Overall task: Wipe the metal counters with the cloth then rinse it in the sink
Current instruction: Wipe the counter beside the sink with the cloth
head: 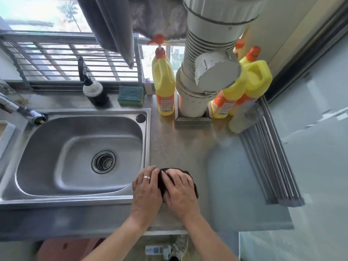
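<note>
A brushed-metal bench (188, 144) is seen from above, running under a barred window (75, 61) from which a grey curtain (111, 25) is hung. A stainless sink (37, 140) with rounded corners and a perforated round strainer (103, 162) is set into the bench on the left, and a tap spout (28, 113) is angled over its far left corner.

A dark brown cloth (194, 187), bunched and soft-looking, is pressed onto the bench just right of the sink's near corner. It is covered by both hands: the left hand (146, 189), on which a ring is worn, is laid with its fingers bent over the cloth's left edge, and the right hand (180, 191) is spread flat on top.

Along the back edge are ranged a dark spray bottle (94, 91), a green-and-blue sponge (130, 96), a ribbed white duct pipe (203, 63) and yellow plastic bottles (164, 80) with orange caps and orange labels, the print of which cannot be read. A grey slatted rack (271, 162) is laid at the right.
</note>
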A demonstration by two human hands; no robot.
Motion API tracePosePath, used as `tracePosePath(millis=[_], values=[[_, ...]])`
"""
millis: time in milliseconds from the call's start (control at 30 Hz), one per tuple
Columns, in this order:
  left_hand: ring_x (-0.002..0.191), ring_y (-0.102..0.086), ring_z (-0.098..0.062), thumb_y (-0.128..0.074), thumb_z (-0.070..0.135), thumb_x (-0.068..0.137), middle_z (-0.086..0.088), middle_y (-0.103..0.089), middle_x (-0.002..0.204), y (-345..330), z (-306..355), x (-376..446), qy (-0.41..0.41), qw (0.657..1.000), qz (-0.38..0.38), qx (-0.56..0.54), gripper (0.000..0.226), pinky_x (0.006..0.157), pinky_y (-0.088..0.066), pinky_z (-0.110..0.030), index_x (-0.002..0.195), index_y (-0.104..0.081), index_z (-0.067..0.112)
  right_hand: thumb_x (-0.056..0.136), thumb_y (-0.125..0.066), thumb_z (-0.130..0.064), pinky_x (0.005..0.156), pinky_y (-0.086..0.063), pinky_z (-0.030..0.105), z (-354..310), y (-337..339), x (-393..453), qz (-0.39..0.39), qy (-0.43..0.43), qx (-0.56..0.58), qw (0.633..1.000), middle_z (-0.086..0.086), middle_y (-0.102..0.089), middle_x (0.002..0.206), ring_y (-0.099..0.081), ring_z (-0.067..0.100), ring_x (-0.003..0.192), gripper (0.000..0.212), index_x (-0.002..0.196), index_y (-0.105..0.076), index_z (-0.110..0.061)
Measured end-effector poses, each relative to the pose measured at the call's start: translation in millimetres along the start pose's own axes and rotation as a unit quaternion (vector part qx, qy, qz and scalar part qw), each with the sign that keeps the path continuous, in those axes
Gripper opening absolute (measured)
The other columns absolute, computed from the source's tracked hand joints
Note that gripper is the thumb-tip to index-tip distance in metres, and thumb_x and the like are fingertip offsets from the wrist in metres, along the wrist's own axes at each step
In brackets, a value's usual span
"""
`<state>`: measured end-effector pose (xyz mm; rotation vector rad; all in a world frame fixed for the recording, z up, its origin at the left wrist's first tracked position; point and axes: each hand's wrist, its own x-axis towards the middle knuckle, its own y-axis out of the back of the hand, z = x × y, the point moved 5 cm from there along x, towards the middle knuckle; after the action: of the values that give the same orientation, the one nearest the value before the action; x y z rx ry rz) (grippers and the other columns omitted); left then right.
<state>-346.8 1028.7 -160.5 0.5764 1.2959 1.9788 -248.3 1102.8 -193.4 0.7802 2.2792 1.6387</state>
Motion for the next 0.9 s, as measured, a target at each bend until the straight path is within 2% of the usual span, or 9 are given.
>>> tracePosePath(millis=[100,200,300,467,633,767,900], values=[[0.123,-0.055,-0.021,-0.044,0.014,0.08,0.0,-0.06,0.128,-6,17,7,-0.045,0.999,-0.019,0.013,0.046,0.105,-0.036,-0.034,0.123,-0.062,0.016,0.09,-0.054,-0.027,0.121,-0.03,0.045,38,15,5,0.016,-0.064,-0.015,0.998,0.001,-0.051,0.147,-0.047,0.023,0.139,0.058,0.147,-0.053,-0.021],[0.12,-0.053,-0.024,-0.057,0.008,0.075,0.001,-0.06,0.126,-14,31,14,-0.086,0.996,-0.037,0.014,0.042,0.099,-0.039,-0.034,0.115,-0.064,0.017,0.092,-0.046,-0.028,0.122,-0.031,0.048,92,39,4,0.018,-0.129,-0.028,0.991,0.005,-0.049,0.152,-0.044,0.026,0.143,0.057,0.149,-0.051,-0.018],[0.116,-0.052,-0.024,-0.062,0.007,0.07,0.003,-0.061,0.119,-14,37,21,-0.047,0.998,-0.044,0.009,0.039,0.094,-0.045,-0.037,0.108,-0.064,0.019,0.094,-0.038,-0.031,0.121,-0.034,0.051,150,63,-6,0.027,-0.219,-0.044,0.974,0.009,-0.048,0.153,-0.043,0.03,0.142,0.058,0.148,-0.051,-0.015],[0.114,-0.051,-0.021,-0.063,0.007,0.067,0.004,-0.061,0.115,-12,45,24,-0.011,0.999,-0.04,0.024,0.038,0.091,-0.043,-0.038,0.102,-0.063,0.022,0.095,-0.035,-0.031,0.123,-0.029,0.051,213,91,-27,0.052,-0.327,-0.065,0.941,0.012,-0.043,0.156,-0.037,0.032,0.147,0.059,0.15,-0.047,-0.011],[0.114,-0.052,-0.021,-0.059,0.007,0.068,0.006,-0.06,0.115,-12,42,26,-0.007,0.999,-0.043,0.023,0.038,0.094,-0.041,-0.038,0.102,-0.06,0.025,0.09,-0.041,-0.023,0.119,-0.033,0.055,201,86,-23,0.11,-0.381,-0.038,0.917,0.014,-0.049,0.152,-0.04,0.033,0.146,0.059,0.145,-0.055,-0.009],[0.113,-0.053,-0.02,-0.053,0.004,0.069,0.008,-0.061,0.114,-11,36,25,-0.018,0.999,-0.04,0.004,0.037,0.095,-0.039,-0.036,0.099,-0.061,0.025,0.09,-0.039,-0.024,0.115,-0.036,0.055,162,69,-24,0.113,-0.336,-0.032,0.935,0.013,-0.053,0.149,-0.044,0.034,0.143,0.057,0.142,-0.059,-0.013],[0.108,-0.06,-0.02,-0.048,0.0,0.068,0.008,-0.067,0.112,-5,20,25,-0.011,0.996,-0.022,-0.081,0.045,0.089,-0.047,-0.039,0.102,-0.066,0.023,0.09,-0.05,-0.02,0.116,-0.032,0.051,112,45,-22,0.113,-0.308,-0.022,0.945,0.009,-0.053,0.15,-0.043,0.031,0.144,0.053,0.142,-0.06,-0.018]])
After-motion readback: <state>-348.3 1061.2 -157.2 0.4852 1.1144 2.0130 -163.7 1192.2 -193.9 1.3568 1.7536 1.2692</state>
